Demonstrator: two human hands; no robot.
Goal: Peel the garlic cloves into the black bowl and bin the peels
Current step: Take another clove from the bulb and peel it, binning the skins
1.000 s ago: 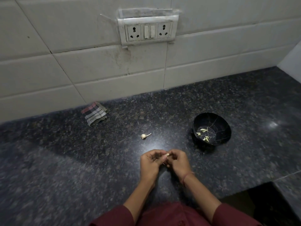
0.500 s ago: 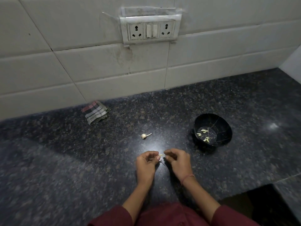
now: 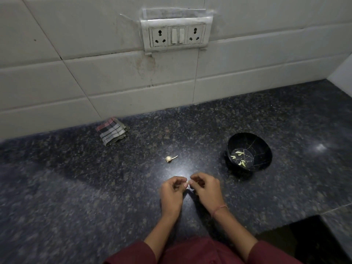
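Pinching one garlic clove (image 3: 187,183), left hand (image 3: 171,193) and right hand (image 3: 206,189) meet near garlic head (image 3: 169,159), black bowl (image 3: 263,151).

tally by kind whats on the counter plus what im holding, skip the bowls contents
black bowl: 1
garlic piece with stem: 1
garlic clove, held: 1
checked cloth: 1
total: 4

Dim overhead light, two glare patches on the polished counter (image 3: 80,187), bowed, soft edges
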